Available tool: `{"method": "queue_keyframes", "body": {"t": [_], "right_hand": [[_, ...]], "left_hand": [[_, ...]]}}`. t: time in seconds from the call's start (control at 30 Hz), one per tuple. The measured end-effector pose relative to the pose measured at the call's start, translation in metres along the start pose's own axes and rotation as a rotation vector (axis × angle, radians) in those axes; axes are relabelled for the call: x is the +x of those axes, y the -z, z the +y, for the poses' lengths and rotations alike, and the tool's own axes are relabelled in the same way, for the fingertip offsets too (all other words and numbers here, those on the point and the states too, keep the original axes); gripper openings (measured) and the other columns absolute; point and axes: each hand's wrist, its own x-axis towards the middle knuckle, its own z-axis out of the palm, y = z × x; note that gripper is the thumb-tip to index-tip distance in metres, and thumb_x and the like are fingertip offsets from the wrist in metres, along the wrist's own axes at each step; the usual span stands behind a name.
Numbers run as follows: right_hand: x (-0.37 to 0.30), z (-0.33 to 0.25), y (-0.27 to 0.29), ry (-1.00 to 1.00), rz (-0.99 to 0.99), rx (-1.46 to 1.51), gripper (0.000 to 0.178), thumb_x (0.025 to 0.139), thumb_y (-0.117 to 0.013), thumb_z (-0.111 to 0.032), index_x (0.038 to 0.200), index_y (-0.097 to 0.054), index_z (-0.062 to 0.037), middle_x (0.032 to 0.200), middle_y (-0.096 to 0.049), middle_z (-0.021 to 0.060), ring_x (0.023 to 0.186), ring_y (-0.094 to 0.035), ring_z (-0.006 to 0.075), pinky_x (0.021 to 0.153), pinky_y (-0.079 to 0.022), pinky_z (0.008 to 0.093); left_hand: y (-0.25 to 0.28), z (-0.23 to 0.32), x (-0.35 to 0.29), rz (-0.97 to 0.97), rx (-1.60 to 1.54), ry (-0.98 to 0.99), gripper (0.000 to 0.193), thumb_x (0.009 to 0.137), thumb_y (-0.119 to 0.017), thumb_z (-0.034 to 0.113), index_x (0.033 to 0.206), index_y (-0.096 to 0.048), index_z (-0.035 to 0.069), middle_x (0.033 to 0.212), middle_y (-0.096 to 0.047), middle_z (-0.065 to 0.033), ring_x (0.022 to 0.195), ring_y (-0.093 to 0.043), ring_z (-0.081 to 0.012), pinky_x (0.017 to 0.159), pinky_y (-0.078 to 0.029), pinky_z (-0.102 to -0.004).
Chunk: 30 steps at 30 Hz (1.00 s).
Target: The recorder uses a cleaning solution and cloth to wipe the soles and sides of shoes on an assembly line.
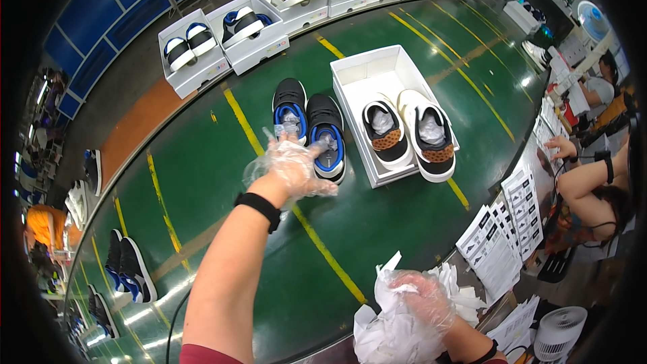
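My left hand point(291, 164), in a clear plastic glove, has its fingers spread over the heel ends of a pair of black sneakers with blue lining. The left black sneaker point(290, 99) and the right black sneaker point(326, 111) stand side by side, crumpled paper inside each. Low on the right, my right hand point(426, 300), also gloved, grips a bunch of white tissue paper point(384, 327). An open white shoebox point(367, 73) stands right of the black pair. A white-and-black sneaker point(384, 136) and its mate point(433, 140), with brown spotted heels, rest on it.
The green conveyor table point(269, 269) has yellow lines. Shoeboxes with sneakers point(195, 61) line its far edge. More black sneakers point(128, 266) stand at left. Printed sheets point(492, 249), a white fan point(561, 330) and a person's arm point(586, 178) are at right.
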Motion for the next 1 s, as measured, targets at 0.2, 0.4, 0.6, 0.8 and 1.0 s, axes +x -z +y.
{"method": "queue_keyframes", "body": {"t": [0.2, 0.4, 0.6, 0.8, 1.0], "right_hand": [[0.001, -0.001, -0.017, 0.062, -0.057, -0.129, 0.030, 0.073, -0.053, 0.009, 0.095, -0.068, -0.0044, 0.105, -0.065, 0.0111, 0.105, -0.060, 0.0236, 0.093, -0.045, 0.0321], [-0.003, -0.014, -0.031, 0.171, 0.006, -0.293, 0.028, 0.066, -0.060, 0.008, 0.090, -0.066, -0.0047, 0.100, -0.067, 0.0115, 0.101, -0.061, 0.0250, 0.091, -0.046, 0.0342], [-0.007, -0.020, -0.088, 0.085, -0.184, -0.071, 0.026, 0.071, -0.055, 0.008, 0.093, -0.064, -0.0024, 0.104, -0.063, 0.0104, 0.094, -0.060, 0.0196, 0.082, -0.047, 0.0307], [-0.030, -0.019, -0.139, -0.056, -0.216, 0.324, 0.024, 0.080, -0.054, 0.005, 0.102, -0.060, -0.0031, 0.103, -0.059, 0.0053, 0.091, -0.057, 0.0125, 0.080, -0.046, 0.0247], [-0.061, -0.012, -0.155, -0.094, -0.173, 0.663, 0.027, 0.083, -0.054, 0.004, 0.109, -0.057, -0.0035, 0.110, -0.057, 0.0059, 0.100, -0.056, 0.0149, 0.087, -0.046, 0.0273]], "left_hand": [[0.007, -0.004, 0.010, -0.426, 0.056, 0.126, 0.084, 0.066, -0.060, 0.073, 0.129, -0.056, 0.016, 0.128, -0.056, -0.0140, 0.130, -0.041, -0.0323, 0.107, -0.021, -0.0561], [-0.023, -0.052, -0.136, -0.099, -0.013, 0.048, 0.066, 0.067, -0.061, 0.069, 0.096, -0.070, 0.011, 0.088, -0.065, -0.0165, 0.094, -0.060, -0.0358, 0.096, -0.030, -0.0553], [-0.047, -0.091, -0.344, -0.409, -0.037, 0.343, 0.067, 0.059, -0.070, 0.066, 0.102, -0.070, 0.014, 0.112, -0.057, -0.0261, 0.110, -0.052, -0.0407, 0.103, -0.026, -0.0565], [-0.060, -0.051, -0.412, -0.300, 0.128, 0.705, 0.053, 0.072, -0.069, 0.044, 0.115, -0.065, 0.014, 0.136, -0.039, -0.0269, 0.130, -0.032, -0.0419, 0.107, -0.024, -0.0508], [-0.109, -0.027, -0.380, -0.030, -0.025, 0.839, 0.049, 0.080, -0.060, 0.023, 0.121, -0.055, -0.002, 0.133, -0.042, -0.0273, 0.123, -0.041, -0.0375, 0.103, -0.030, -0.0505]]}}
